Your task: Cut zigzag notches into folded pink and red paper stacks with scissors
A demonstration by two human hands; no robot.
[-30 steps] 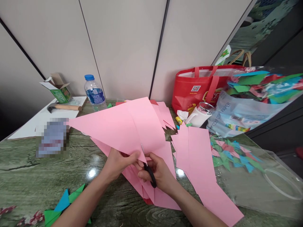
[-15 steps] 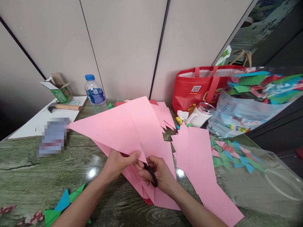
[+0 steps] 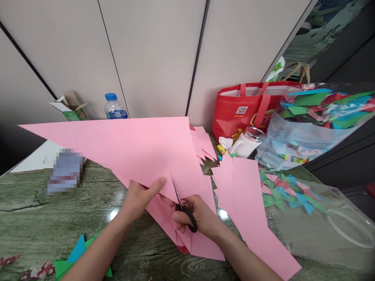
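Left hand (image 3: 140, 198) pinches one pink sheet (image 3: 125, 146) at its near edge, thumb on top and fingers underneath; right hand (image 3: 200, 214) grips one pair of scissors (image 3: 189, 214), blades across that same edge just right of the left thumb. Sheet is above the green wood-grain table (image 3: 35, 222), with more pink paper (image 3: 249, 195) below and right, overlapping, can't count. Along the table's far edge, against pale wall panels (image 3: 155, 58): one mug (image 3: 244, 146), one red bag (image 3: 230, 115), one bottle (image 3: 115, 111), one box (image 3: 74, 114).
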